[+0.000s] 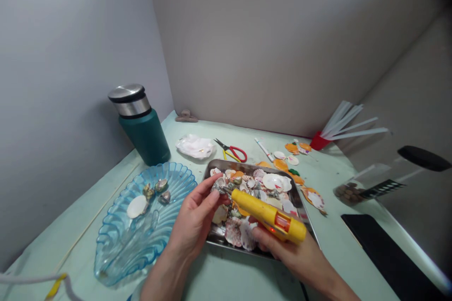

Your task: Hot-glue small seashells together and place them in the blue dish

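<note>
A small greyish seashell (219,185) is pinched between the thumb and fingers of my left hand (197,211). My right hand (282,247) is wrapped round a yellow glue gun (263,209) with a small red light glowing on its side. The gun's nozzle points left and meets the shell or lies right beside it; I cannot tell which. Both hands are over a metal tray (306,214) full of mixed shells. Left of them, a blue scalloped glass dish (122,249) holds a white flat shell (137,207) and several small spiral shells.
Behind the dish stands a teal bottle (144,134). Past the tray lie a crumpled white bag (196,146), scissors (233,151) and a marker (264,149). Orange shell pieces (280,164), a red cup (319,141) of glue sticks, a jar (367,186) and a phone (384,254) are rightward.
</note>
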Tool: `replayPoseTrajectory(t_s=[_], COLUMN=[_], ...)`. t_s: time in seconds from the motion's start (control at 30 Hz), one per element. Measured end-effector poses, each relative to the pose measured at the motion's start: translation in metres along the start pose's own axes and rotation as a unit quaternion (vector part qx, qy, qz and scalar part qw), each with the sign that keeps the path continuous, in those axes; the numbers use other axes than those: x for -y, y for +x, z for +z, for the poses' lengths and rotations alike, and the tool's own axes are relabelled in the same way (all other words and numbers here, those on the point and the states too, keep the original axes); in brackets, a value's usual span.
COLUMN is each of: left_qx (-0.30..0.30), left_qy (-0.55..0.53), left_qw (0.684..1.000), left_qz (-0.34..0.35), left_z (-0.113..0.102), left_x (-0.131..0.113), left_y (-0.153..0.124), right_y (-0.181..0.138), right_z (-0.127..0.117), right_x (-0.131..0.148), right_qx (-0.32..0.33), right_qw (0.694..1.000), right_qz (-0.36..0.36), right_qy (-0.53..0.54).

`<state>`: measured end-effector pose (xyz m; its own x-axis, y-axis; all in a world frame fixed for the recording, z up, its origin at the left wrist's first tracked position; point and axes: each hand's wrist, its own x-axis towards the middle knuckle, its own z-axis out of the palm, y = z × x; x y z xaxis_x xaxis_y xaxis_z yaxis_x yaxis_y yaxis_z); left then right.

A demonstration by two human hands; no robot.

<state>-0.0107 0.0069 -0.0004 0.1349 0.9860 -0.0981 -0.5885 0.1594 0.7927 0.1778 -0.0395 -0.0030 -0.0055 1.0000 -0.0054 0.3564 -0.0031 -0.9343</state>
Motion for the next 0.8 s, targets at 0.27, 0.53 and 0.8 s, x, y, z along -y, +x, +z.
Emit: replayPoseTrajectory(t_s=[0.27, 0.53, 0.8], left_qx=[0.002, -0.009, 0.0], left_qy=[-0.011, -0.02, -0.021], left_qw=[1.0, 1.0, 1.0], left_qz=[0.006, -0.005, -0.005], left_z=[-0.0007, -0.0017, -0.0027], left_x=[0.001, 0.0007, 0.0024], left_y=[0.0014, 0.002, 0.0021], right_y=[-0.0004, 0.002, 0.0011], right_z=[-0.0004, -0.0019, -0.0025], right_x=[0.0009, 0.0074, 0.0021], right_qx=[0.004, 0.011, 0.007], right_qw=[1.0, 0.999, 0.999], right_qz=[0.009, -0.035, -0.025], right_qy=[-0.002, -0.014, -0.029])
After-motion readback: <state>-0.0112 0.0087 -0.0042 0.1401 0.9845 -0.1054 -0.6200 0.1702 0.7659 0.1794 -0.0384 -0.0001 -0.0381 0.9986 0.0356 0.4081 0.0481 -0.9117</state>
